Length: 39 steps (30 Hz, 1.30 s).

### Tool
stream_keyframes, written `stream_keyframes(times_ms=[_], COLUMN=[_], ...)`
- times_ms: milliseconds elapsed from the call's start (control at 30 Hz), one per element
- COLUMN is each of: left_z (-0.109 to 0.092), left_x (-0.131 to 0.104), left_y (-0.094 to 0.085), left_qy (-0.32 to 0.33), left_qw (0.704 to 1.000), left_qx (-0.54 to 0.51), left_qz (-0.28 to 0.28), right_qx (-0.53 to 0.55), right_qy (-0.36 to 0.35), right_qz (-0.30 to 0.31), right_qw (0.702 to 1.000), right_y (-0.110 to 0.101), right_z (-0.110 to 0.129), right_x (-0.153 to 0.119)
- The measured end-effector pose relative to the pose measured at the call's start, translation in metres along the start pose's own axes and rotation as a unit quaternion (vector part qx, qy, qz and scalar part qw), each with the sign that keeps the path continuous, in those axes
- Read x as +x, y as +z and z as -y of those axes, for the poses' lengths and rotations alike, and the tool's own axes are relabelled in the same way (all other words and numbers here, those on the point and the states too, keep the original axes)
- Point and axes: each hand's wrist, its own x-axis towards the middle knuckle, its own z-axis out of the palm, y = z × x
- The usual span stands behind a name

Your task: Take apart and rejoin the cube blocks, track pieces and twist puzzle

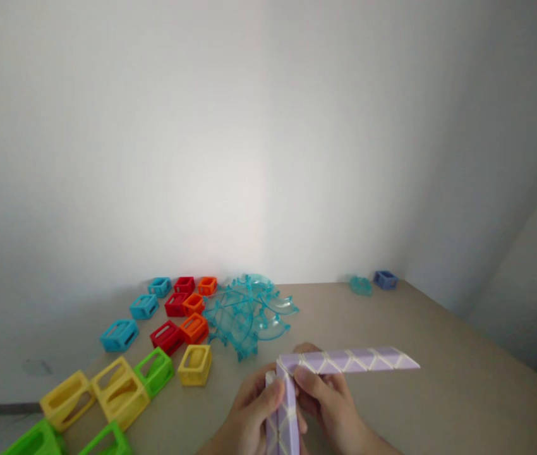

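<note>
A lilac and white snake puzzle (354, 361) of linked triangular wedges is held up near the table's front, bent at a right angle. One straight arm of it points right and ends in a slanted tip; the other part runs down toward me, doubled alongside a second strip. My left hand (254, 407) grips the downward part, thumb on its front face. Around the corner and the start of the right-pointing arm, my right hand (330, 401) is closed, its thumb pressing just below the bend. Fingers behind the puzzle are partly hidden.
Left on the table (344, 316) are hollow blocks: blue (119, 335), red (167, 337), orange (194, 328), yellow (195, 365) and green (155, 371). Clear teal curved track pieces (244, 313) pile up behind my hands. A teal piece (360, 285) and dark blue block (386, 280) lie by the wall.
</note>
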Motion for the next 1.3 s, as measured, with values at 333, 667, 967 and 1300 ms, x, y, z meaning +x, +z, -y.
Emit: stream_keyframes(times_ms=[333,667,967,1300], left_z=[0.018,-0.003,-0.016,-0.016], left_x=[0.012,0.005,0.001,0.002], left_y=[-0.005,-0.007,0.006,-0.007], left_qy=[0.029,-0.026,-0.152,-0.204], left_qw=[0.995,0.995,0.982,0.968], left_qx=[-0.094,-0.094,-0.109,-0.107], left_qz=[0.005,0.034,-0.011,0.100], right_qx=[-0.059,-0.083,-0.104,-0.010], right_qy=[-0.015,-0.069,-0.081,-0.018], right_qz=[-0.041,0.035,0.039,0.099], right_qw=[0.997,0.994,0.990,0.995], right_y=[-0.001,-0.004,-0.006,-0.001], right_z=[0.006,0.021,0.023,0.021], right_x=[0.002,-0.001,-0.001,-0.002])
